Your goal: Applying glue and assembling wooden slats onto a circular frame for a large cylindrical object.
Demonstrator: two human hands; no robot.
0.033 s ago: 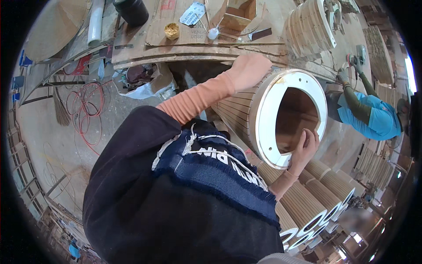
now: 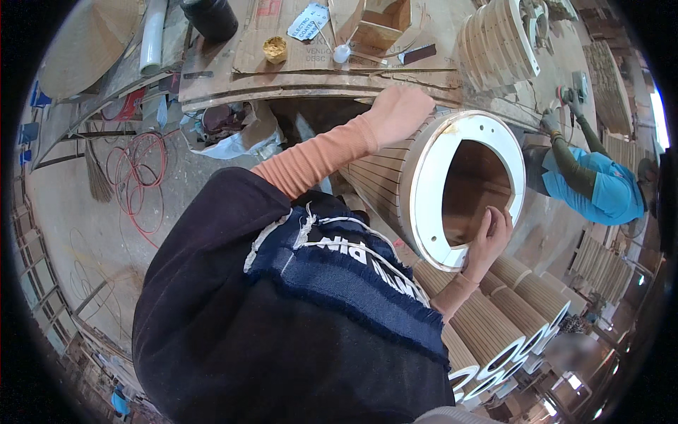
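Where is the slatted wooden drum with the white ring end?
Head view, right of centre: drum beside the brown wooden bench, left hand at its upper side, right hand at its opening.

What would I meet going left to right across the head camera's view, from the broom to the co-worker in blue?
Broom → red hose → pale plastic bag → left hand → right hand → co-worker in the blue shirt. The wooden drum spans both hands' places, so it is left out.
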